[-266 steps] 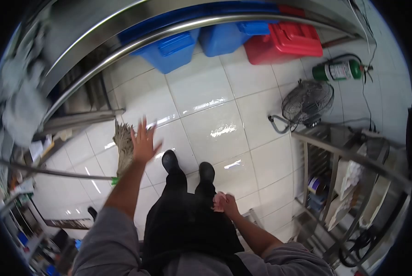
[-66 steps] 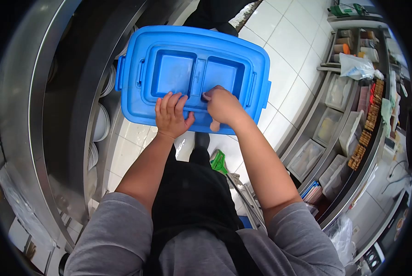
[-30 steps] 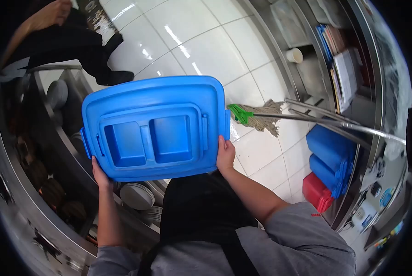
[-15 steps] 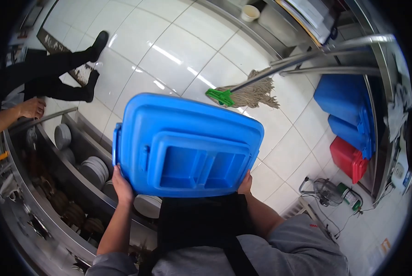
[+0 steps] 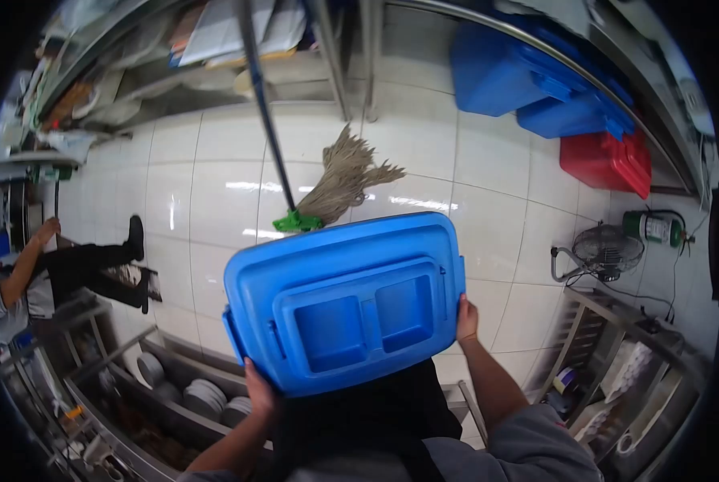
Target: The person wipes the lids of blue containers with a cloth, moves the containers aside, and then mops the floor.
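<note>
I carry a blue lidded plastic bin [image 5: 347, 301] in front of my body, its recessed lid facing the camera. My left hand [image 5: 261, 394] grips its lower left edge. My right hand [image 5: 466, 316] holds its right end. Both hands are partly hidden behind the bin. Below it I see my dark apron and grey sleeves.
A mop [image 5: 337, 181] with a green clamp leans on the white tiled floor just beyond the bin. Blue bins [image 5: 528, 80] and a red bin [image 5: 608, 161] sit under a steel counter at the upper right. A floor fan [image 5: 600, 251] and a green extinguisher [image 5: 655, 227] lie to the right. Another person [image 5: 46, 277] stands at the left by stacked plates [image 5: 203, 396].
I have turned with the bin: the mop, the stored bins and the fan have swung round in view. My hands keep their hold on its two ends.
</note>
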Demonstrator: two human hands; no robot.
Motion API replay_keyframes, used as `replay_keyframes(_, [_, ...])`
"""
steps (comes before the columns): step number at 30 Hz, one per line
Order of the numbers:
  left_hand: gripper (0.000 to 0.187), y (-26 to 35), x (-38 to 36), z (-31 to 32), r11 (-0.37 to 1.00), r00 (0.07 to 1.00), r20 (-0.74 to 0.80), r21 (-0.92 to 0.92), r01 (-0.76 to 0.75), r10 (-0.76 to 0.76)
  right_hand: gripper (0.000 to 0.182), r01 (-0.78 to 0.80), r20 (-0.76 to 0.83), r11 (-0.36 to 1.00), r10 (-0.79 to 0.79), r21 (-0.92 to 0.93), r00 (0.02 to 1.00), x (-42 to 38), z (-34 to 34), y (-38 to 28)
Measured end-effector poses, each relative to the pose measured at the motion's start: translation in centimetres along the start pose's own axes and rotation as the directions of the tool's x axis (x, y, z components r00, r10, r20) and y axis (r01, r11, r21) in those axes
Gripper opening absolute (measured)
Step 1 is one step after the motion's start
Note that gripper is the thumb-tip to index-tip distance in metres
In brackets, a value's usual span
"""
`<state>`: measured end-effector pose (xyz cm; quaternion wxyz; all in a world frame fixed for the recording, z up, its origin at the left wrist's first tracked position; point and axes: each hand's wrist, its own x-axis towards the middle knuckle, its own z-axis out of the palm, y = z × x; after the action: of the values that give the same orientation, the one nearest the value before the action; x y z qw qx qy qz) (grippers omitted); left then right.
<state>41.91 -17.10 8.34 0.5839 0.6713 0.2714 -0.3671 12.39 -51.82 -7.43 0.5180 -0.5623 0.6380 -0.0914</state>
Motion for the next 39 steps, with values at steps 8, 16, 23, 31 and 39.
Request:
replay_keyframes(8, [0.079,-7.4,-1.6,12.4,0.979,0.988,0.118,0.189,0.074,-0.098,0.04,0.342,-0.186,0.865,-0.428,-0.366,0.884,12.6,-8.5,-19.6])
replay_keyframes(16, [0.057,-9.1,-9.6,29.9,0.335,0.221,0.941,0.301,-0.893,-0.257,0.007,0.8,-0.391,0.533,-0.822,-0.275,0.414,15.7,-11.3,-24.4])
replay_keyframes(23, [0.048,-4.4,-2.4,43.7,-0.374,-0.035,0.917,0.127,-0.919,0.398,0.014,0.628,-0.393,0.684,-0.728,-0.371,0.561,9.4,-14.1,-17.6])
replay_keyframes(31, [0.042,-4.2,0.1,47.7,-0.413,-0.191,0.894,-0.007,-0.911,0.406,0.02,0.632,-0.374,0.667,-0.745,-0.394,0.553,14.1,-15.5,-20.0])
replay_keyframes(39, [0.05,4.5,5.9,54.0,-0.471,-0.274,0.925,-0.124,-0.873,0.265,0.024,0.563,-0.443,0.717,-0.696,-0.41,0.565,19.3,-13.2,-25.5])
